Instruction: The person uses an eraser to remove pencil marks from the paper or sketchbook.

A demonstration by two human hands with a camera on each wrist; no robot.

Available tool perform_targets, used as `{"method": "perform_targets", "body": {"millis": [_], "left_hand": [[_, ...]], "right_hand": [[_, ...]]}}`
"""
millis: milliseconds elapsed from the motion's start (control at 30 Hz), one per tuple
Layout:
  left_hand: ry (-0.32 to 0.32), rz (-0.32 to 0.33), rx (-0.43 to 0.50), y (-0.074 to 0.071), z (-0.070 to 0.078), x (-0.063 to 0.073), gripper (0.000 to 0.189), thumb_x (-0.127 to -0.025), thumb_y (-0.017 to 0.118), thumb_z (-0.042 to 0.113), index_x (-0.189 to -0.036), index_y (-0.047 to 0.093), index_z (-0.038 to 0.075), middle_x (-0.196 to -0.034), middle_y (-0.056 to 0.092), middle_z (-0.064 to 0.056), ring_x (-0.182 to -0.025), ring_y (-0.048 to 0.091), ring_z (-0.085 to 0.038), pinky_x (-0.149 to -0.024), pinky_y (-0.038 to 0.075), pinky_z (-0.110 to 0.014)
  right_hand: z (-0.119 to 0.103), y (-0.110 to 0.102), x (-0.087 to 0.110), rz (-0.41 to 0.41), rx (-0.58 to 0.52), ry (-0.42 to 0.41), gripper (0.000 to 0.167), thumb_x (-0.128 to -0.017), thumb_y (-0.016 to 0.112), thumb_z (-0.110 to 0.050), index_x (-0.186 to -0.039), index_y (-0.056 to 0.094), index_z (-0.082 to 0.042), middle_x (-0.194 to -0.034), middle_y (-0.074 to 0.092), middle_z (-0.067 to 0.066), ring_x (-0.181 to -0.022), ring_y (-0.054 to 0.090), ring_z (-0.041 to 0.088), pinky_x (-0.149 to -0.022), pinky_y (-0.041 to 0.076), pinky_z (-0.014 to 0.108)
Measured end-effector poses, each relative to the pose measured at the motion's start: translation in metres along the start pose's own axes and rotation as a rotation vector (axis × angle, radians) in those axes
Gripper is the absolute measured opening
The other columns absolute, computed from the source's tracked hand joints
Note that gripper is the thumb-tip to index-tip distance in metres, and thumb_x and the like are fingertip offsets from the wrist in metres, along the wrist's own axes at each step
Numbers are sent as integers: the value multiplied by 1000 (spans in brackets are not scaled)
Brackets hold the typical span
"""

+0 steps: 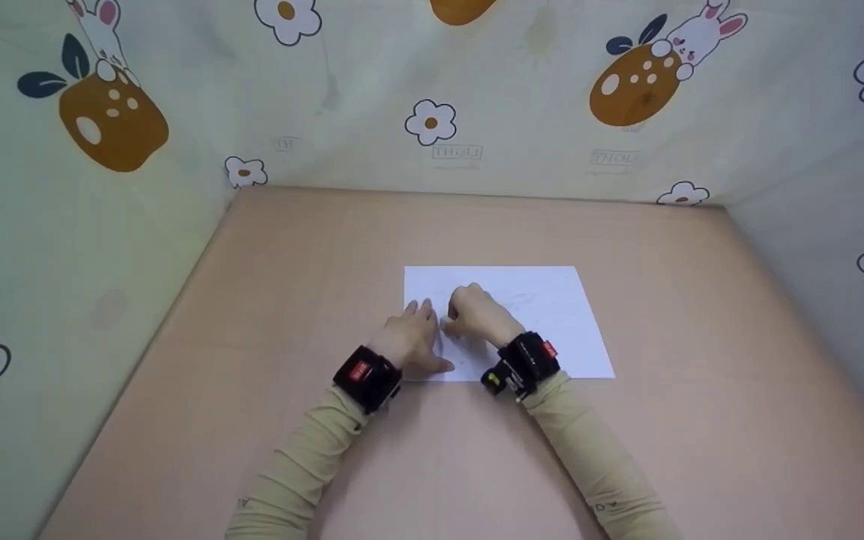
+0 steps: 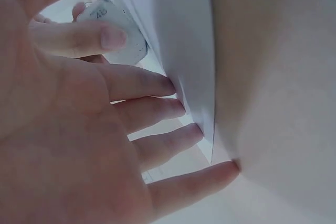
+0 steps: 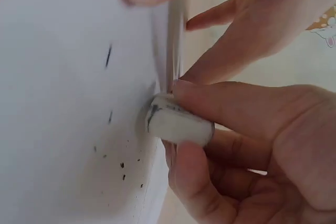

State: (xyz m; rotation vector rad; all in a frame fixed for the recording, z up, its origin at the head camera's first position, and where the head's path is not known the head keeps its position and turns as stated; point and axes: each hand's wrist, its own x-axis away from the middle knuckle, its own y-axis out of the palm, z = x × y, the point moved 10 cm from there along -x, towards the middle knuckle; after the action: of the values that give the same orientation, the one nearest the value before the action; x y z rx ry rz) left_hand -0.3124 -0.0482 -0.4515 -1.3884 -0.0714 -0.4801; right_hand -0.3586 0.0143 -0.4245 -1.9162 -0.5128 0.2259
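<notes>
A sheet of white paper (image 1: 567, 330) lies on the table. My right hand (image 1: 481, 311) pinches a white eraser (image 3: 178, 124) between thumb and fingers, its smudged end down at the paper. The lettering 4B shows on the eraser (image 2: 134, 30) in the left wrist view. On the sheet's left part rests my left hand (image 1: 411, 339), fingers spread, their tips on the paper and the tabletop at its edge. Short dark pencil strokes (image 3: 108, 56) and dark eraser crumbs (image 3: 123, 171) dot the paper beside the eraser. Fainter grey marks (image 1: 526, 296) show farther right on the sheet.
The light brown tabletop (image 1: 312, 255) spreads around the sheet. Pale fabric walls (image 1: 357, 90) printed with flowers, rabbits and fruit stand at its back and both sides. Each wrist wears a black strapped camera (image 1: 368, 379) over a beige sleeve.
</notes>
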Motion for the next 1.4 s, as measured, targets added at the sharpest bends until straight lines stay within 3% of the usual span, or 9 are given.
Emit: {"method": "perform_targets", "body": {"millis": [67,233,433,667,833,967,1100,1233,1400], "left_hand": [[2,2,6,0,0,1,100,-79,69,54,-148,24,-3,-159,18,-16,-147,18,-32,-116,30,-48],[0,-2,-10,0,-1,3,101,-79,69,55,-148,24,-4,-158,19,-17,-147,20,-32,-115,32,-48],[-14,-2,-36,0,-2,4,101,-78,69,55,-148,25,-4,-158,20,-17,-147,20,-32,-113,35,-47],[-8,-11,-29,2,-3,3,101,-79,68,57,-148,25,-4,-158,19,-17,-147,19,-32,-115,32,-46],[0,2,-27,0,-1,3,101,-79,68,56,-147,25,-5,-158,19,-18,-147,19,-33,-115,32,-47],[0,-4,-34,-1,0,3,101,-80,67,56,-148,24,-5,-159,18,-18,-147,19,-33,-114,33,-48],[-3,-6,-43,-1,1,2,100,-80,67,56,-148,24,-4,-159,18,-18,-147,19,-32,-114,33,-48],[-6,-4,-37,-1,2,2,100,-80,67,55,-148,24,-4,-159,18,-17,-147,19,-32,-114,33,-48],[-4,-1,-30,-1,2,2,101,-80,67,55,-148,23,-5,-158,18,-18,-147,19,-33,-115,32,-47]], "right_hand": [[5,-2,0,2,-14,20,9,-77,68,-5,-77,70,4,-70,65,11,-57,50,16,-50,40,22],[34,-20,6,111,30,105,13,-79,60,-6,-71,64,3,-63,53,6,-54,45,17,-46,33,24],[58,-35,11,117,3,181,21,-89,54,-13,-86,64,5,-73,59,11,-58,49,20,-51,39,27],[44,-17,4,14,33,110,22,-89,57,-20,-81,64,-1,-68,56,3,-56,47,13,-48,37,22],[36,-9,2,-16,22,47,18,-84,61,-16,-85,66,2,-73,63,9,-60,50,15,-51,41,23],[56,-26,7,87,102,156,14,-78,58,-9,-78,62,4,-79,61,16,-65,50,23,-55,45,34],[73,-36,13,149,150,258,15,-77,57,-6,-82,62,7,-87,64,23,-69,56,30,-61,53,44],[58,-30,10,147,198,190,16,-77,57,-3,-86,64,8,-88,66,24,-74,62,34,-66,56,47],[32,-17,3,89,117,18,11,-79,62,-9,-76,63,1,-75,62,13,-66,52,22,-57,44,30]]}}
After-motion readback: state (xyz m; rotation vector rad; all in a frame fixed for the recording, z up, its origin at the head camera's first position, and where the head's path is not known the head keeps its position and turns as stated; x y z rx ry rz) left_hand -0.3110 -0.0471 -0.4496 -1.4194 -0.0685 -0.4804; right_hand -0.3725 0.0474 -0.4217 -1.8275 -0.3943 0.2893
